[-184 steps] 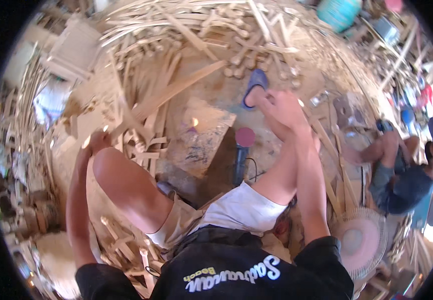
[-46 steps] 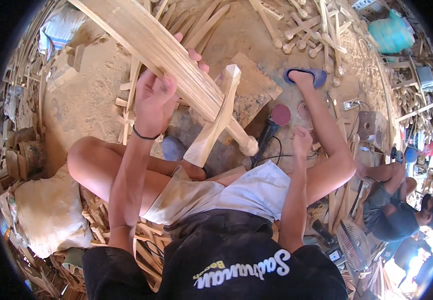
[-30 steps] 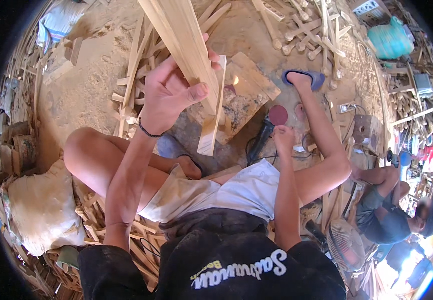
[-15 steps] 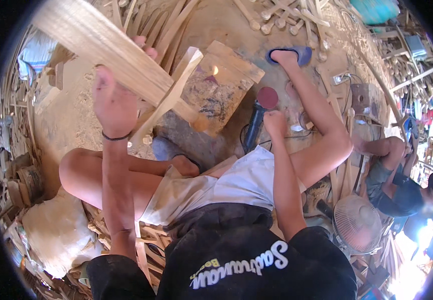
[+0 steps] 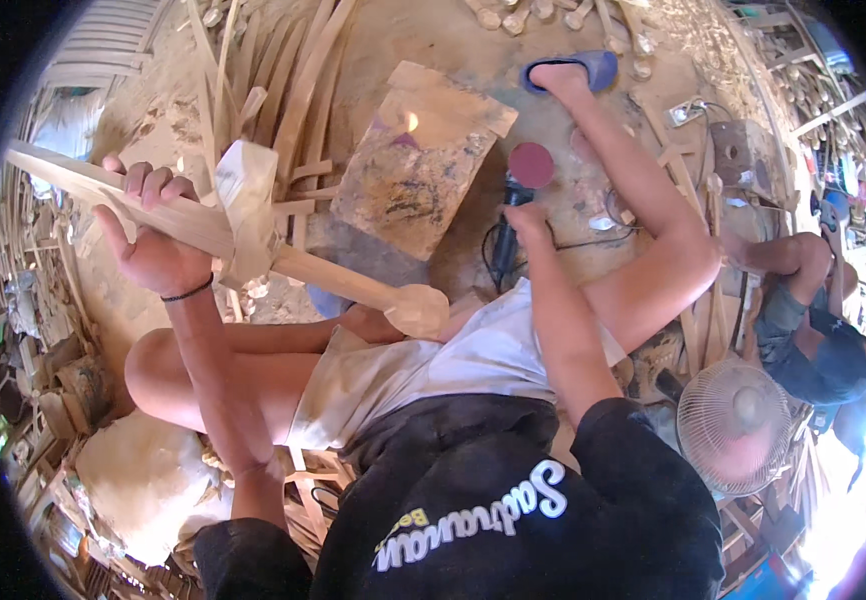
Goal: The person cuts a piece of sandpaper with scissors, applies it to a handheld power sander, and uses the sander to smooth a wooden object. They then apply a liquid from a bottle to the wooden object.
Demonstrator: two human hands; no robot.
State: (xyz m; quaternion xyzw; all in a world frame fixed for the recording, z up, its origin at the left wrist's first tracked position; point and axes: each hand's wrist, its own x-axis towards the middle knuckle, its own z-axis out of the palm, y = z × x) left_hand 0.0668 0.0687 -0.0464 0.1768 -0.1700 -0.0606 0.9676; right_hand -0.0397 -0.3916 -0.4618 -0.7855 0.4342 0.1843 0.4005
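Note:
A pale wooden sword lies across my left side, its blade toward the far left and its rounded pommel above my lap. My left hand is closed round the blade just beyond the chunky crossguard, fingers curled over its edge. Between my legs, a dark angle grinder with a round red sanding disc rests beside the block. My right hand grips the grinder's body; its fingers are partly hidden. The disc faces upward.
A worn wooden block stands on the dusty ground before me. Long wood pieces lean beyond it. A cable trails right. A fan stands at my right, near another person. A pale sack lies at left.
My left hand has turned the sword, bringing its pommel nearer my lap and its blade down to the left. My right hand has moved slightly left onto the grinder's body.

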